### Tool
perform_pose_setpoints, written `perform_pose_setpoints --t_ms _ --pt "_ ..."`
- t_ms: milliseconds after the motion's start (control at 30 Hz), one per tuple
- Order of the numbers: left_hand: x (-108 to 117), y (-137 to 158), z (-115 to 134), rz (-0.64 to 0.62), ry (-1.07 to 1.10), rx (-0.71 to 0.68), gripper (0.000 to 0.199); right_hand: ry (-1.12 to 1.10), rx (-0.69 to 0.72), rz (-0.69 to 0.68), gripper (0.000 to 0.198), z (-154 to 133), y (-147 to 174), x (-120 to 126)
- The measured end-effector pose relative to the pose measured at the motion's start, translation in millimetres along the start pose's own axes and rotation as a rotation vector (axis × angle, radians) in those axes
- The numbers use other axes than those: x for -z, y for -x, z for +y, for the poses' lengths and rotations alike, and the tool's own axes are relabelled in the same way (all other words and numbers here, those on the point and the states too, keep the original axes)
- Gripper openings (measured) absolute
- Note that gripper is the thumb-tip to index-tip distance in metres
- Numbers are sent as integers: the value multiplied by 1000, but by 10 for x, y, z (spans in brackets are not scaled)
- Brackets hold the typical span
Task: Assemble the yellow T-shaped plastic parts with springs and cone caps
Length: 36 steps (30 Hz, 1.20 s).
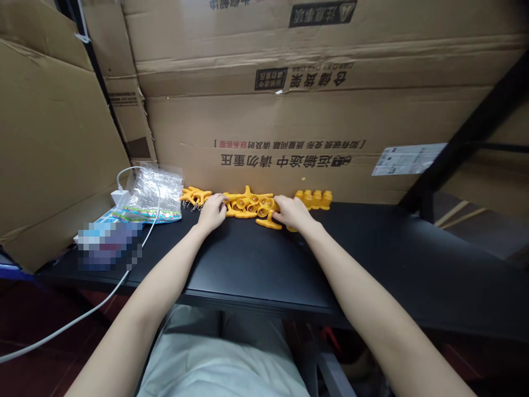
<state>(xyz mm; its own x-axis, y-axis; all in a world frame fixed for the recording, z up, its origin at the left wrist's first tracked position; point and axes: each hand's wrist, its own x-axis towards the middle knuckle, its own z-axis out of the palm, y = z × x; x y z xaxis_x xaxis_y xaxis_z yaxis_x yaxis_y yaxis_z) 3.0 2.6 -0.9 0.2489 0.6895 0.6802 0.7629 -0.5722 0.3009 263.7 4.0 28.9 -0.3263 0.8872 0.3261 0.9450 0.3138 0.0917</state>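
A pile of orange plastic parts (pixel 249 204) lies at the far side of a black table (pixel 256 264). My left hand (pixel 212 213) rests at the pile's left edge, fingers curled onto the parts. My right hand (pixel 291 213) sits at the pile's right edge, touching a T-shaped orange piece (pixel 268 221). Whether either hand grips a part is hidden by the fingers. A smaller cluster of orange parts (pixel 195 195) lies to the left, with small metal springs (pixel 188 205) beside it. A row of upright orange caps (pixel 314 199) stands to the right.
Large cardboard boxes (pixel 314 105) wall in the back and left. A clear plastic bag (pixel 154 194), a white charger (pixel 119 196) with its cable (pixel 82 317), and a blurred packet (pixel 108 245) lie on the table's left. A black frame bar (pixel 463 138) slants at the right.
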Motion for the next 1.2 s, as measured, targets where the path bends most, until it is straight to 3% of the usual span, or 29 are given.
perform_pose_setpoints --t_ms 167,233,333,433,600,800,1000,1100,1200 --pt "39 12 91 -13 -25 -138 37 -466 201 546 15 -216 -25 66" --pt "32 31 156 -36 8 -187 49 -714 260 639 14 -378 -23 74" --pt "3 59 231 -71 40 -160 58 -1103 234 513 23 -620 0 62" --pt "-13 64 245 -64 15 -15 46 -1413 166 320 34 -761 25 29" --pt "27 35 235 -49 -5 133 43 -1550 54 238 47 -790 20 -30" --pt "114 20 249 25 -94 174 39 -1382 -7 284 42 -699 -44 -39" --pt "191 11 248 -85 -276 106 38 -642 134 349 29 -474 -21 13" --pt "204 8 291 -151 -349 42 40 -339 227 254 27 -433 14 15" --pt "191 9 320 -183 -377 -11 41 -197 254 162 27 -453 34 4"
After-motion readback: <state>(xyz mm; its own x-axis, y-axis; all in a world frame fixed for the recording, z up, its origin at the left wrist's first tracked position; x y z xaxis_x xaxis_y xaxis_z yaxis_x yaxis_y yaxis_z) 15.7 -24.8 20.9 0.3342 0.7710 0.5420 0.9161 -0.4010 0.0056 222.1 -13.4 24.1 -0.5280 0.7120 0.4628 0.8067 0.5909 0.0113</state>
